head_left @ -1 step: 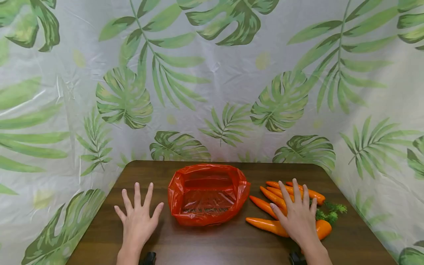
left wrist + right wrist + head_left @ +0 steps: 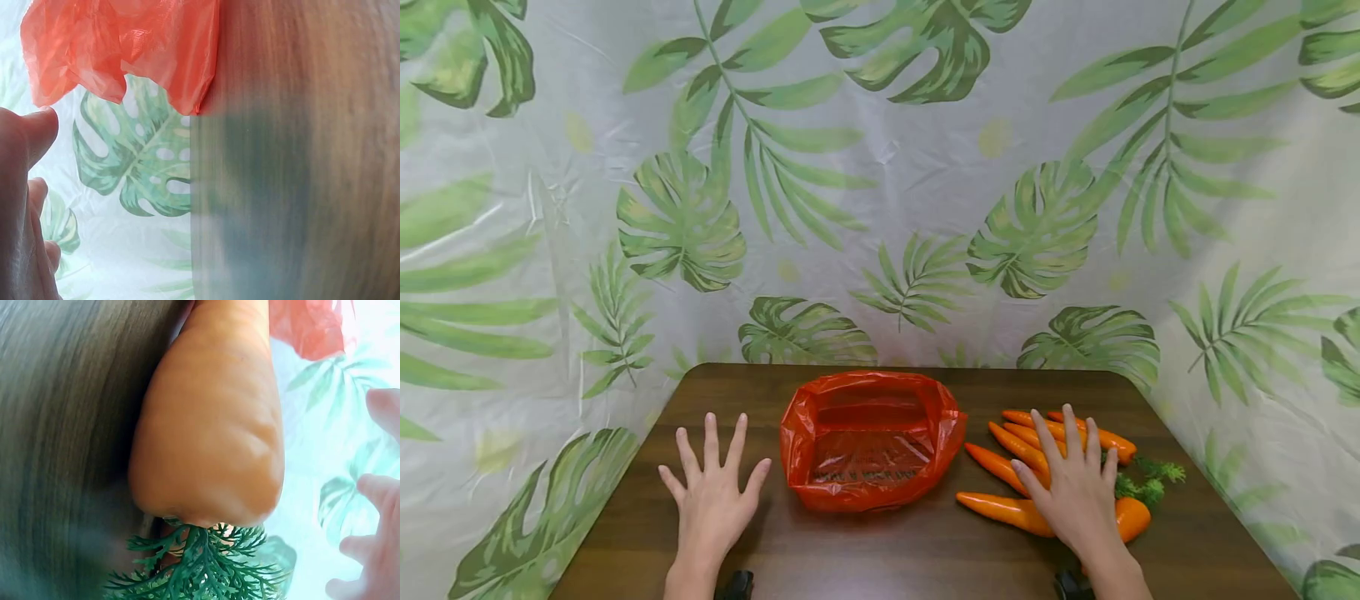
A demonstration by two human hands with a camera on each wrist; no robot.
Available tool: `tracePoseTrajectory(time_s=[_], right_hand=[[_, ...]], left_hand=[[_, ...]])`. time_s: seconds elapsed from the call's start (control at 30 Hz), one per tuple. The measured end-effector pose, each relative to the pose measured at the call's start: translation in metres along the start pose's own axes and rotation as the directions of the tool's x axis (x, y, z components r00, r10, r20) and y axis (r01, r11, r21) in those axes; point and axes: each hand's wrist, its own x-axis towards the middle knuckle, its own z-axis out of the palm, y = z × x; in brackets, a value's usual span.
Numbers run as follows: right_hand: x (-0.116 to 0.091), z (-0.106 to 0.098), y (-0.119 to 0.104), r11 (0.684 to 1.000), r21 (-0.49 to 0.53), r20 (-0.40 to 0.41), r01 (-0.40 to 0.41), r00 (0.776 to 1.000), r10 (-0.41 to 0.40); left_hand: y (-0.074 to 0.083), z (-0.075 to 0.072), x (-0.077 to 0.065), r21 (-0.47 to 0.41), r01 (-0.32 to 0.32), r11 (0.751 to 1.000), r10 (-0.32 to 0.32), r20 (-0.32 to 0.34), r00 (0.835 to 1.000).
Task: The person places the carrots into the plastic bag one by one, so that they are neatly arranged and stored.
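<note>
- Orange carrots [image 2: 1018,447]: piled at the right of the counter [image 2: 865,567], tips mostly toward the bag. Count uncertain; your hand covers their middles.
- Front carrot [image 2: 1003,510]: lies crosswise nearest you, tip and thick end showing either side of your hand. In your right wrist view a large carrot fills the middle, its tip cut off at the top edge.
- Green leafy tops [image 2: 1150,492]: stick out right of the pile; can't match each to its carrot.
- Your right hand [image 2: 1078,496]: fingers straight and spread, above the pile in the head view. Right wrist view has a gap between fingers and large carrot; palm hidden, so you can't tell whether it touches others.
- Red plastic bag [image 2: 865,498]: centre of the counter, left of the carrots, mouth gaping upward. Dark lettering [image 2: 865,476] inside, too crumpled to read.
- Your left hand [image 2: 715,504]: fingers straight and spread, left of the bag and apart from it. Left wrist view crops most of it; the greenish patch on the counter there is blurred.
- Black devices [image 2: 741,583] at both your wrists, cut by the bottom edge.
- Leaf-print sheeting [image 2: 925,167] behind and at both sides, running out of frame.
</note>
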Motion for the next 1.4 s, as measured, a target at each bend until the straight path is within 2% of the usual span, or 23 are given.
tracePoseTrajectory(time_s=[0.5, 0.63, 0.73, 0.83, 0.93, 1.13, 1.3, 1.4], right_hand=[[-0.001, 0.002, 0.004, 1.000, 0.004, 0.008, 0.002, 1.000, -0.002], [-0.001, 0.003, 0.004, 1.000, 0.016, 0.013, 0.006, 1.000, -0.006], [0.000, 0.003, 0.004, 1.000, 0.018, 0.014, 0.005, 1.000, -0.005], [0.000, 0.001, 0.004, 0.999, 0.043, 0.011, 0.015, 1.000, -0.016], [0.002, -0.003, 0.003, 0.997, 0.069, 0.002, 0.043, 0.999, -0.043], [0.006, -0.018, 0.002, 0.984, 0.130, 0.013, 0.119, 0.993, -0.121], [0.002, -0.023, 0.001, 0.960, 0.239, 0.108, 0.146, 0.979, -0.176], [-0.003, -0.022, 0.002, 0.951, 0.262, 0.136, 0.166, 0.969, -0.207]], left_hand=[[0.001, 0.002, 0.000, -0.002, -0.003, 1.000, 0.003, 0.008, 1.000], [0.005, 0.003, 0.001, -0.074, 0.017, 0.997, -0.016, 0.011, 1.000], [0.010, 0.003, 0.002, -0.190, 0.046, 0.981, -0.043, 0.019, 0.999], [0.014, 0.002, 0.003, -0.310, 0.079, 0.947, -0.075, 0.026, 0.997], [0.019, 0.000, 0.005, -0.421, 0.105, 0.901, -0.105, 0.023, 0.994], [0.033, -0.002, 0.012, -0.628, 0.105, 0.771, -0.117, 0.023, 0.993], [0.041, -0.001, 0.011, -0.723, 0.153, 0.674, -0.125, 0.093, 0.988], [0.043, -0.003, 0.010, -0.765, 0.173, 0.620, -0.123, 0.123, 0.985]])
